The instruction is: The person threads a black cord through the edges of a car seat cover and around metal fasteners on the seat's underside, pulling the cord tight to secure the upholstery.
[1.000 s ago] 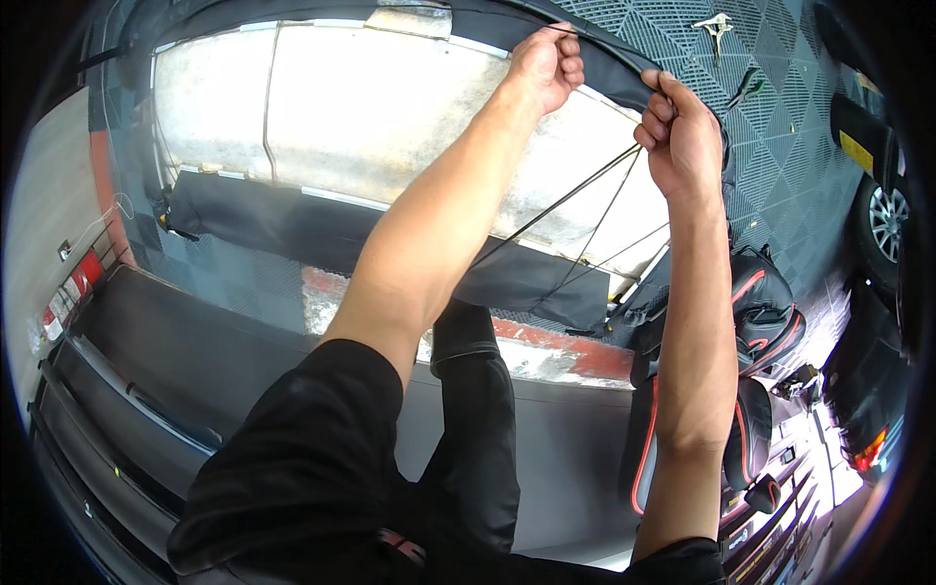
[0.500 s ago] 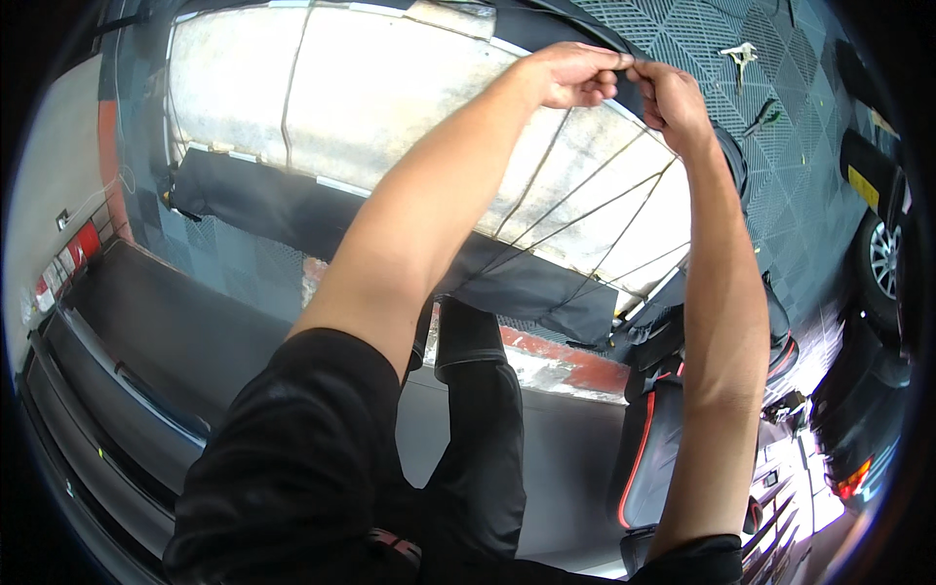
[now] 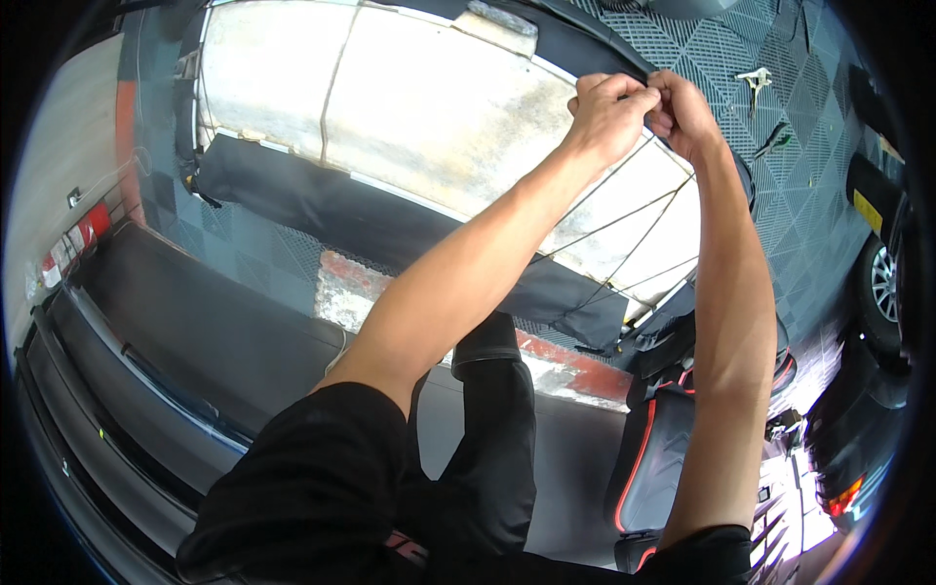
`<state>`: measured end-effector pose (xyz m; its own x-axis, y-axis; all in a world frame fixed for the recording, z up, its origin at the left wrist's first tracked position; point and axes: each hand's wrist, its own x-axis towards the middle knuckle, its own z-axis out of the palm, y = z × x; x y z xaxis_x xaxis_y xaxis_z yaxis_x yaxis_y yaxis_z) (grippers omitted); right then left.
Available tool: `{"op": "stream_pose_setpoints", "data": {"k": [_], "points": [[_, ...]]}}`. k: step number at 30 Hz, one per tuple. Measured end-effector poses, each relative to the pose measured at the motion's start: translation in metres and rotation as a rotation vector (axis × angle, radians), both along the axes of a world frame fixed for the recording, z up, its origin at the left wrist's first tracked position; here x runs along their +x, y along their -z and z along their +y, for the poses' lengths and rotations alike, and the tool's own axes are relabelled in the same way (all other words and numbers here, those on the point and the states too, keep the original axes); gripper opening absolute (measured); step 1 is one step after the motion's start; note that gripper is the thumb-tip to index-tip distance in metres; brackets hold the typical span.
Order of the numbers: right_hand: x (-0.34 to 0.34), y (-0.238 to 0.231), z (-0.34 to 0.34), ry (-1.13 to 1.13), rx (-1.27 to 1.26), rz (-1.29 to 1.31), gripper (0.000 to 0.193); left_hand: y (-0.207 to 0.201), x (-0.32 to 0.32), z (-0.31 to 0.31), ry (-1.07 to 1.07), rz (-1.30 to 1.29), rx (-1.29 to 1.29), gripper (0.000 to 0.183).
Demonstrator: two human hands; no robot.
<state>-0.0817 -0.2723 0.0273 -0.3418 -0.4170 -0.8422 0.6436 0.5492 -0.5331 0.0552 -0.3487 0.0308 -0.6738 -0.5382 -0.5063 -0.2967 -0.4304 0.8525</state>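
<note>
A long whitish foam panel (image 3: 429, 117) lies in front of me, with a black cover (image 3: 312, 205) folded round its edges. Thin dark cords (image 3: 624, 210) run across the panel's right part. At its far right edge, my left hand (image 3: 606, 119) and my right hand (image 3: 686, 115) meet with fingertips pinched together, almost touching. Both are closed beside the black cover's far edge. Whatever sits between the fingers is too small and hidden to make out.
Locking pliers (image 3: 755, 86) and green-handled pliers (image 3: 776, 138) lie on the grey tiled floor (image 3: 795, 210) to the right. A black seat with red trim (image 3: 651, 458) stands near my right arm. Dark long trim pieces (image 3: 117, 439) lie at lower left. A car wheel (image 3: 882, 283) shows far right.
The view has shifted, so the panel appears lower and further right. My left hand has turned, its back now showing more. Both hands stay together at the panel's far right edge.
</note>
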Motion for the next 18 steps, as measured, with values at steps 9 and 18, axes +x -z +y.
{"op": "stream_pose_setpoints", "data": {"k": [9,18], "points": [[0.030,-0.025,-0.029,0.006,0.043,0.178,0.025,-0.116,0.129,-0.100,0.230,0.150,-0.235,0.013],[0.037,-0.020,-0.035,0.062,-0.039,0.136,0.033,-0.083,0.145,-0.143,-0.457,-0.130,-0.487,0.014]]}}
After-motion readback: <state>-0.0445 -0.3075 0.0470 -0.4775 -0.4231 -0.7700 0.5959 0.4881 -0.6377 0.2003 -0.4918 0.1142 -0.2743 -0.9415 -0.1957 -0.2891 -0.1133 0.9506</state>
